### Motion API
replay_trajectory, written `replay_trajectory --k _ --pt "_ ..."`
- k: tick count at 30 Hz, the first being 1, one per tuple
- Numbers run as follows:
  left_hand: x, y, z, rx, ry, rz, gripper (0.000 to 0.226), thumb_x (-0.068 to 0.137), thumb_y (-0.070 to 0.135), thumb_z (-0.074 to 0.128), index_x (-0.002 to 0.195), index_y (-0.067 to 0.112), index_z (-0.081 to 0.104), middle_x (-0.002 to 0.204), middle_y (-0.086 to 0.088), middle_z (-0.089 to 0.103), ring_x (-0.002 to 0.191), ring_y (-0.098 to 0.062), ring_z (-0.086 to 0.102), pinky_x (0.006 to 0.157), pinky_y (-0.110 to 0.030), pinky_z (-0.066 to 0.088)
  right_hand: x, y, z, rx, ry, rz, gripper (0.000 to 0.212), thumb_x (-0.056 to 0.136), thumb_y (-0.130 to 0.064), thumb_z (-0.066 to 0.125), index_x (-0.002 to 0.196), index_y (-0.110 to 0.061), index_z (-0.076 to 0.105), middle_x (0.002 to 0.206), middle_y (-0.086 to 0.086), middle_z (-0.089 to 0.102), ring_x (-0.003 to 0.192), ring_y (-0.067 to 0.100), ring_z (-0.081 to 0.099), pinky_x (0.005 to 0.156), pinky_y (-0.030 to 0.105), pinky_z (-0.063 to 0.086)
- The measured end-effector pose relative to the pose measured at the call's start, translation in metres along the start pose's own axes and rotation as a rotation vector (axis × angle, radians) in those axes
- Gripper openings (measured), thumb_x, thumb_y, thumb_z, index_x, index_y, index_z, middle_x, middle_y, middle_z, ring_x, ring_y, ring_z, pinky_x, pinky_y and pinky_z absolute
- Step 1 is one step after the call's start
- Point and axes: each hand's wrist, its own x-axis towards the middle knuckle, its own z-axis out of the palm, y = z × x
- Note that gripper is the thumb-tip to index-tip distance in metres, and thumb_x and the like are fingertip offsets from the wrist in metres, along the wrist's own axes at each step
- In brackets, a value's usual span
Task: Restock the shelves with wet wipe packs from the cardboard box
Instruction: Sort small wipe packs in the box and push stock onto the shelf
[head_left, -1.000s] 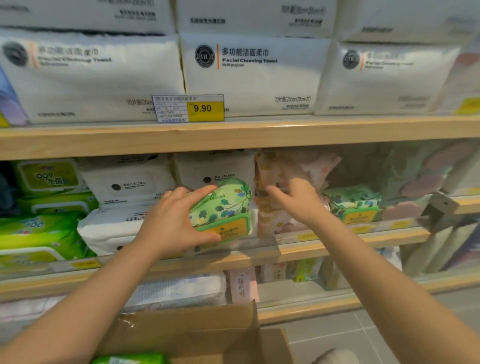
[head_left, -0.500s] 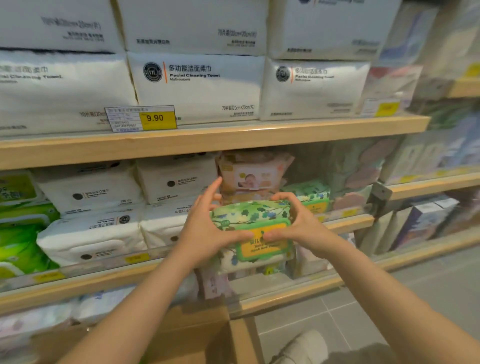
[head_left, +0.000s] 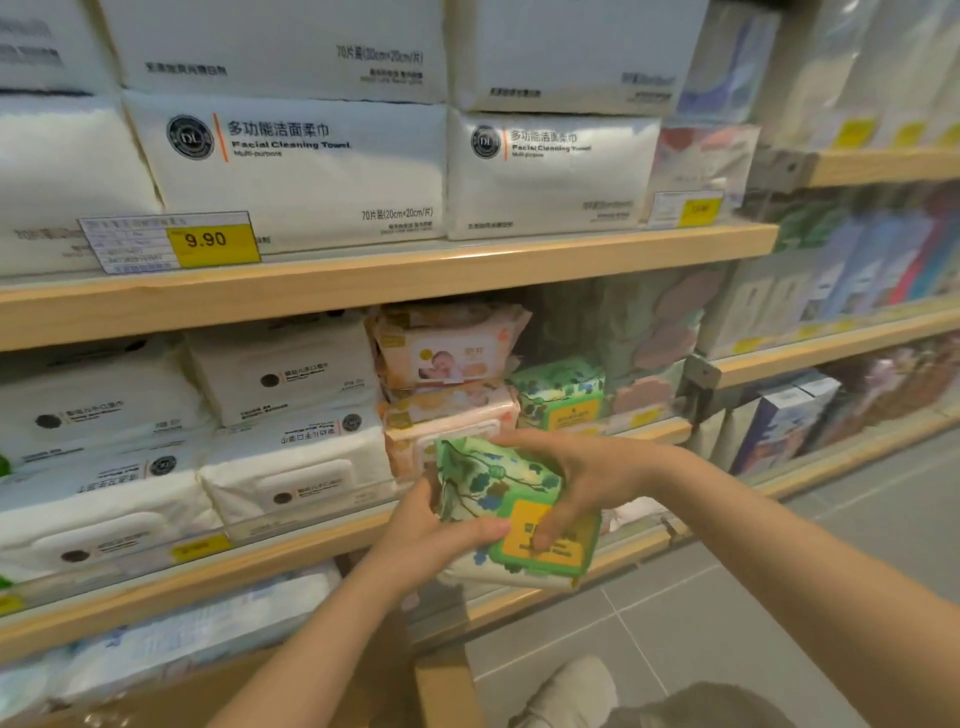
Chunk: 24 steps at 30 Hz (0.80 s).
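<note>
The green leaf-print wet wipe pack (head_left: 511, 512) is in both my hands, held in the air just in front of the middle shelf (head_left: 519, 561), tilted so its yellow-and-green lid faces up toward me. My left hand (head_left: 434, 530) curls round its near left side with the thumb laid across the front, and my right hand (head_left: 582, 480) grips it from the top right, fingers bent down over the lid. The pack is soft and its film looks slick, so I judge that a loose squeeze could let it slide out and drop toward the cardboard box (head_left: 426, 691) or the tiled floor below. Its slot seems to be beside the matching green pack (head_left: 561, 392) on that shelf, right of the stacked peach baby wipe packs (head_left: 447, 384). The clear lip along the shelf front is the likeliest snag; if I bring the pack in too low its edge could catch there. Pushing in too hard or off line could shove the peach stack, or tip the green pack standing behind.
</note>
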Motion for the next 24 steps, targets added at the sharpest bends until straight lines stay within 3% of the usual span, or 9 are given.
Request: replay_trajectory --k 2,4,7,10,12,14,16,20,24 --pt "0.009 0.008 0.008 0.034 -0.029 0.017 0.093 0.043 0.055 0.088 0.123 0.026 0.049 0.112 0.008 0.068 0.1 -0.009 0.065 0.091 -0.038 0.052 -0.005 0.0 -0.012 -0.056 0.026 -0.003 0.102 0.062 -0.03 0.088 0.141 -0.043 0.026 0.139 -0.015 0.044 0.125 0.007 0.047 0.105 0.034 0.043" --pt "0.028 0.024 0.011 0.107 -0.014 0.096 0.078 0.052 0.058 0.081 0.118 0.03 0.049 0.109 0.014 0.064 0.099 -0.004 0.063 0.088 -0.027 0.051 -0.011 0.001 -0.033 -0.105 0.122 -0.021 0.099 0.061 -0.024 0.088 0.138 -0.041 0.028 0.13 -0.014 0.05 0.116 0.007 0.052 0.098 0.033 0.049" --pt "0.059 0.052 0.005 0.166 0.158 0.228 0.049 0.082 0.066 0.043 0.119 0.035 0.049 0.124 0.011 0.054 0.115 -0.008 0.05 0.096 -0.027 0.038 -0.016 0.004 -0.069 -0.289 0.316 -0.059 0.095 0.063 -0.025 0.087 0.137 -0.04 0.029 0.125 -0.01 0.047 0.113 0.011 0.05 0.095 0.033 0.048" --pt "0.096 0.042 -0.011 0.63 0.227 0.208 0.045 0.101 0.039 0.021 0.125 0.017 0.052 0.128 -0.006 0.053 0.122 -0.023 0.045 0.097 -0.033 0.033 -0.004 0.013 -0.1 -0.588 0.483 -0.039 0.097 0.066 -0.036 0.084 0.142 -0.036 0.025 0.129 -0.002 0.044 0.118 0.022 0.042 0.102 0.042 0.037" --pt "0.109 0.023 -0.01 1.046 0.125 0.132 0.044 0.099 0.043 0.017 0.111 0.019 0.051 0.116 -0.011 0.055 0.114 -0.029 0.05 0.087 -0.039 0.037 0.013 0.015 -0.111 -0.694 0.511 0.031 0.097 0.07 -0.037 0.081 0.146 -0.034 0.021 0.131 0.004 0.044 0.12 0.028 0.041 0.104 0.046 0.033" --pt "0.115 0.006 -0.005 1.33 0.135 0.138 0.047 0.096 0.053 0.019 0.124 0.026 0.045 0.122 -0.005 0.054 0.114 -0.028 0.05 0.087 -0.04 0.036 0.032 0.02 -0.114 -0.743 0.478 0.076 0.096 0.073 -0.035 0.078 0.148 -0.034 0.018 0.135 0.006 0.046 0.122 0.03 0.043 0.102 0.044 0.034" --pt "0.117 -0.006 -0.003 1.396 0.205 0.217 0.054 0.095 0.058 0.018 0.142 0.034 0.026 0.129 -0.001 0.051 0.115 -0.026 0.049 0.087 -0.039 0.036 0.046 0.031 -0.114 -0.741 0.446 0.121 0.093 0.078 -0.03 0.075 0.149 -0.033 0.015 0.145 0.006 0.039 0.13 0.029 0.04 0.105 0.043 0.033" --pt "0.117 -0.014 -0.005 1.373 0.238 0.306 0.058 0.092 0.061 0.013 0.146 0.039 0.014 0.13 0.001 0.05 0.113 -0.025 0.049 0.086 -0.039 0.035 0.055 0.038 -0.106 -0.656 0.489 0.169 0.09 0.083 -0.025 0.065 0.15 -0.033 0.006 0.157 0.004 0.018 0.139 0.034 0.026 0.114 0.05 0.023" --pt "0.119 -0.016 -0.004 1.377 0.245 0.304 0.066 0.085 0.061 0.007 0.146 0.039 0.015 0.13 0.002 0.05 0.111 -0.025 0.049 0.086 -0.039 0.034 0.061 0.025 -0.078 -0.622 0.646 0.155 0.093 0.075 -0.059 0.061 0.148 -0.04 0.007 0.149 0.007 0.033 0.132 0.037 0.035 0.109 0.063 0.02"
